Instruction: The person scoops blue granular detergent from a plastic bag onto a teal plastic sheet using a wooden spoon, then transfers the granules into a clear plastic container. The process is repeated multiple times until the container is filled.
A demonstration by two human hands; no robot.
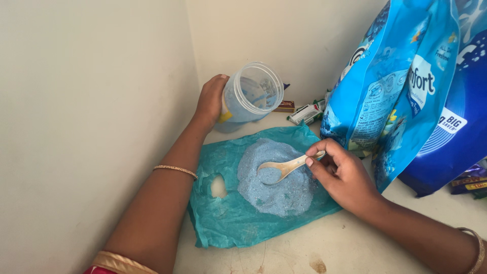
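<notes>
— Where is the powder sitting right now?

— The blue powder is lying in a heap on the teal plastic sheet, which I am keeping spread flat on the worktop so the grains are not scattering over the bare surface. The sheet has a torn hole at about nine o'clock from the heap, so the heap is lying well clear of it.

— And what are your hands doing?

— My right hand is pinching the handle of the pale spoon between thumb and fingers, coming in from three o'clock. The bowl of the spoon is dipping into the top of the heap, held low and nearly level so it is not spilling.

— The left?

— My left hand is wrapping around the base of the clear plastic jar, up at twelve o'clock from the heap. I am tilting it with its open mouth facing toward the spoon, just above the far edge of the sheet, so anything falling is landing back on the plastic.

— What else is around?

— Two big blue detergent bags are leaning upright at two o'clock, close to my right hand. Small packets are lying against the wall behind the jar, out of the way.
</notes>
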